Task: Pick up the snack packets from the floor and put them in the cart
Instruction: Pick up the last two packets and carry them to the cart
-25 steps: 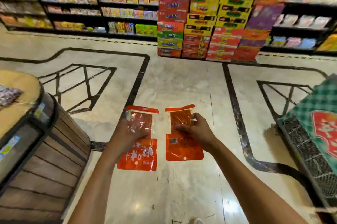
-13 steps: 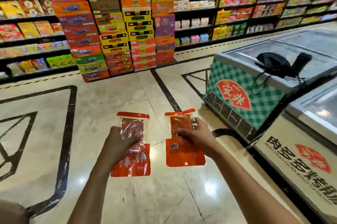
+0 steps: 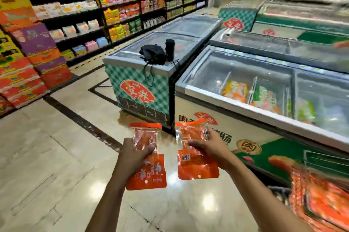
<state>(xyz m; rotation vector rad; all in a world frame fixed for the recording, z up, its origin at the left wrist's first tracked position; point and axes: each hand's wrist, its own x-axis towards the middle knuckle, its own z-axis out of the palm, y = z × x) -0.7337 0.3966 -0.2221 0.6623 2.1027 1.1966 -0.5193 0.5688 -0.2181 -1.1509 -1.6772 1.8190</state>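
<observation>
I hold two orange snack packets above the shiny floor, one in each hand. My left hand grips the left packet around its clear upper half, printed side up. My right hand grips the right packet, whose barcode side faces me. At the lower right edge a blurred heap of orange packets lies in what looks like the cart, with a bit of dark frame showing.
Chest freezers with glass lids stand ahead and to the right; a black bag and a dark flask sit on the checkered one. Stacked cartons and stocked shelves line the left. Tiled floor lies to the left.
My view has swung right: the carton stack slid left, the freezers came close, and the heap of orange packets entered at the lower right. Both hands kept their packets.
</observation>
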